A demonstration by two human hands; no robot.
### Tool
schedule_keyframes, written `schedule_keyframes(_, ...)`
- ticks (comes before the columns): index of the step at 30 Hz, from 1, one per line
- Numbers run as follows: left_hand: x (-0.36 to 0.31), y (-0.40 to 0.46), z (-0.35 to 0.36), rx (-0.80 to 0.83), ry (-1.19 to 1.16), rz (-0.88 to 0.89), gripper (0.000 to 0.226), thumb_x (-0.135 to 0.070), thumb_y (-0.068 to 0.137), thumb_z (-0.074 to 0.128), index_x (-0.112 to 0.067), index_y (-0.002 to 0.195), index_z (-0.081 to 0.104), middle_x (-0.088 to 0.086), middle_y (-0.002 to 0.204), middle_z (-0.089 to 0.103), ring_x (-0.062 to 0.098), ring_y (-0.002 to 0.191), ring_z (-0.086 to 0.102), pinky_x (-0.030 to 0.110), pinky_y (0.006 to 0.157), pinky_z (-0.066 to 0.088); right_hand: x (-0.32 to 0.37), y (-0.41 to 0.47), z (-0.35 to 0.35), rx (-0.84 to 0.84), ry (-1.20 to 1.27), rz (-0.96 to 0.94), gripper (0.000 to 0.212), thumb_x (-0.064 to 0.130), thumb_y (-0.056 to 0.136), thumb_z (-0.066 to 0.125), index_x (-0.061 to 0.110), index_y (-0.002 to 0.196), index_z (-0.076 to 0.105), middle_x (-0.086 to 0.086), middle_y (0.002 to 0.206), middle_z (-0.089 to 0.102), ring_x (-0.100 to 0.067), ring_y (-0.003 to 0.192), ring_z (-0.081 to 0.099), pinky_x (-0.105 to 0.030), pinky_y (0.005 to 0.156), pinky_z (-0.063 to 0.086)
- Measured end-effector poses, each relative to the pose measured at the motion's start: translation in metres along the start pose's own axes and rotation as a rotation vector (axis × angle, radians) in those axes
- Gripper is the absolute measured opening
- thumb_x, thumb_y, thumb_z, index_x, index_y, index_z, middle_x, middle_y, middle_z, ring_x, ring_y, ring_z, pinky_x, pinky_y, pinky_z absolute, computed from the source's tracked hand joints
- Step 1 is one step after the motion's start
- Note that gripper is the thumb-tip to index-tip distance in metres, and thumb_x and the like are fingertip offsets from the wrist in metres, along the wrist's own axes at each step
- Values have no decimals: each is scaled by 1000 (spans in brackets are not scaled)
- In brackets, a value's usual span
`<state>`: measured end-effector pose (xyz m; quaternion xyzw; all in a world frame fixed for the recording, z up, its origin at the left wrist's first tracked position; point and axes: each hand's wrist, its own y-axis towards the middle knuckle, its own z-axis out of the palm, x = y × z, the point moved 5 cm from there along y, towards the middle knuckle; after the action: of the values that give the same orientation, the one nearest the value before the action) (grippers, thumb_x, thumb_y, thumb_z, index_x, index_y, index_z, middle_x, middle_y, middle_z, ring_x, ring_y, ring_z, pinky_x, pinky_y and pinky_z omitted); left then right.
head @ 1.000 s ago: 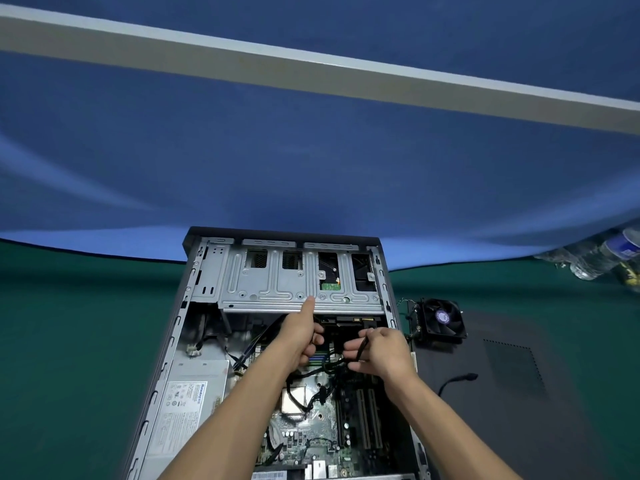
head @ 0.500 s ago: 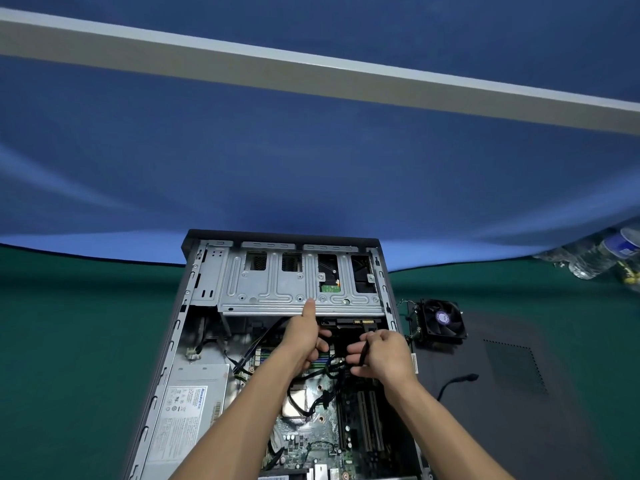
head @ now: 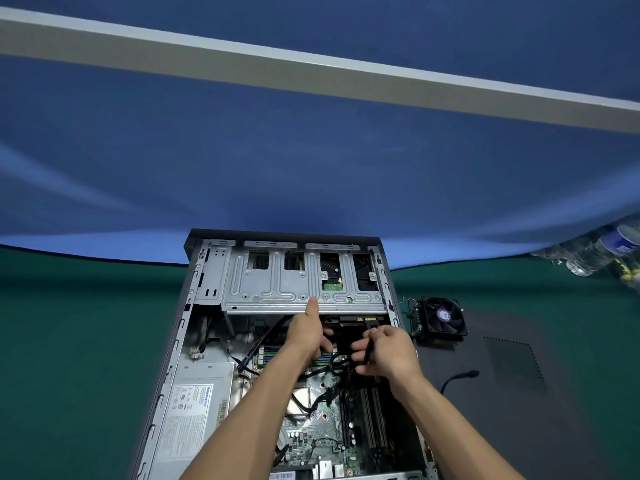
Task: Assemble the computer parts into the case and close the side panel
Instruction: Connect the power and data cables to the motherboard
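Case [head: 194,341] is being kept flat on the green worktop [head: 69,341], side open, with drive cage [head: 277,289], power supply [head: 194,410] and motherboard [head: 322,441] already being carried inside. Left hand [head: 306,332] is being braced with its thumb against the cage edge, fingers curled beneath; whether anything is being gripped cannot be told. Right hand [head: 389,351] is being closed in a narrow grip on a black cable [head: 367,346] just below the cage, a connection apparently being made. Cooler fan [head: 441,317] is being left outside, beside the case, on the dark side panel [head: 519,393]. Cooler fitting and panel closing are judged outstanding.
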<state>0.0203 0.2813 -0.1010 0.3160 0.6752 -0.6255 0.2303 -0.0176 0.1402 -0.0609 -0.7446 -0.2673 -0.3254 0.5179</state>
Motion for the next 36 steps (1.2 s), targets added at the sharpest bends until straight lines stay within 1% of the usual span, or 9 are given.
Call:
schedule_keyframes(18, 1, -2, -1, 58, -27, -48, 74, -62, 95, 16, -4, 88, 61, 3, 50, 58, 10, 28, 28, 16, 39, 20, 4, 3, 4, -21, 30, -19, 25, 5, 102, 34, 4, 84, 52, -11, 77, 67, -18, 59, 66, -23, 45, 50)
schedule_keyframes(20, 1, -2, -5, 18, -3, 4, 72, -63, 94, 19, -4, 91, 59, 4, 58, 59, 11, 36, 36, 20, 43, 29, 4, 1, 3, 11, 12, -14, 25, 7, 103, 34, 5, 85, 51, -11, 76, 67, -18, 61, 67, -26, 47, 51)
schedule_keyframes(22, 2, -3, -12, -49, 31, 83, 73, -64, 93, 21, -2, 93, 59, 9, 71, 64, 15, 53, 48, 31, 62, 45, 5, -1, 2, 38, -6, -3, 24, 11, 103, 34, 7, 85, 50, -11, 77, 67, -19, 64, 66, -29, 49, 51)
schedule_keyframes(23, 6, -4, -16, -71, 1, 109, 73, -61, 94, 25, 2, 96, 61, 12, 74, 65, 18, 59, 53, 35, 70, 48, 4, -3, 1, 42, -25, 5, 25, 13, 103, 36, 8, 84, 50, -10, 77, 66, -21, 63, 64, -30, 51, 50)
schedule_keyframes(24, 11, -5, -21, -71, -71, 120, 68, -55, 97, 31, 6, 103, 61, 12, 72, 65, 18, 58, 53, 33, 65, 50, 4, -4, -1, 35, -104, -3, 26, 16, 103, 38, 9, 80, 50, -10, 75, 63, -23, 63, 62, -32, 54, 50)
schedule_keyframes(26, 23, -12, -28, -35, -233, 121, 38, -21, 96, 48, 10, 118, 50, 8, 68, 60, 12, 51, 44, 22, 42, 36, 7, -7, -4, 42, -507, -83, 33, 31, 102, 42, 11, 76, 50, -7, 73, 61, -28, 70, 63, -37, 66, 53)
schedule_keyframes(29, 30, -26, -30, 27, -394, 94, 41, 18, 76, 41, 7, 115, 43, 14, 81, 63, 16, 63, 46, 23, 42, 28, 8, -20, 1, 80, -1019, -165, 39, 46, 97, 42, 13, 83, 58, -1, 76, 67, -22, 71, 65, -30, 69, 52)
schedule_keyframes(31, 28, -34, -26, 102, -436, 108, 42, 25, 74, 38, 4, 110, 45, 16, 85, 66, 16, 64, 48, 24, 45, 33, 10, -26, 8, 119, -1075, -201, 35, 43, 95, 46, 16, 79, 60, 0, 72, 68, -20, 67, 66, -26, 65, 48)
schedule_keyframes(36, 32, -42, -28, 106, -364, 195, 39, 21, 84, 46, 1, 115, 56, 17, 93, 59, 18, 68, 55, 19, 51, 48, 7, -31, 31, 273, -716, -272, 15, 28, 95, 53, 23, 81, 58, -2, 78, 71, -19, 59, 69, -25, 55, 47)
